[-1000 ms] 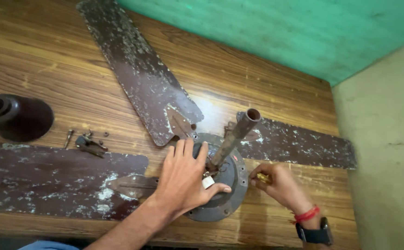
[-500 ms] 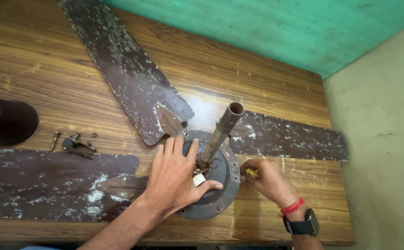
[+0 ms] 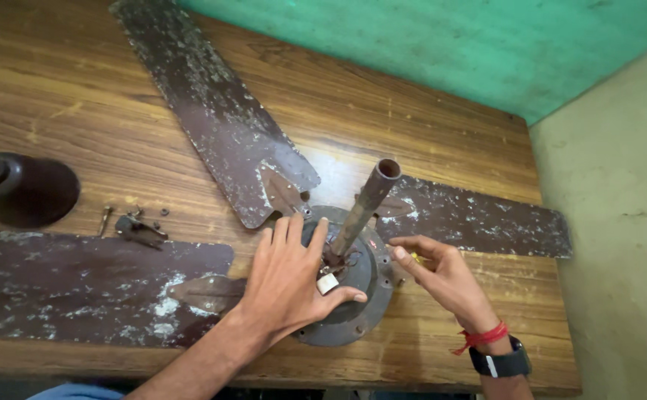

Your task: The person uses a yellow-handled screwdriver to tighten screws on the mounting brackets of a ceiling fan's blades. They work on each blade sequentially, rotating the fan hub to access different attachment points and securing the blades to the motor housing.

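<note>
We press our left hand (image 3: 294, 285) flat, fingers spread, on the fan motor (image 3: 353, 300) near the bench's front edge; our right hand (image 3: 442, 274) pinches a small yellow-tipped tool (image 3: 414, 257) at its rim, best kept steady.

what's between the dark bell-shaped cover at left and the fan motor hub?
Head view: small loose screws and a metal bracket on the wooden table, between the dark bell-shaped cover and the round grey motor hub.

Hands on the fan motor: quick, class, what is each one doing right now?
Left hand: open, palm flat on the fan motor.
Right hand: fingers pinched on a small yellow-tipped thing at the motor's rim; what it is cannot be told.
</note>
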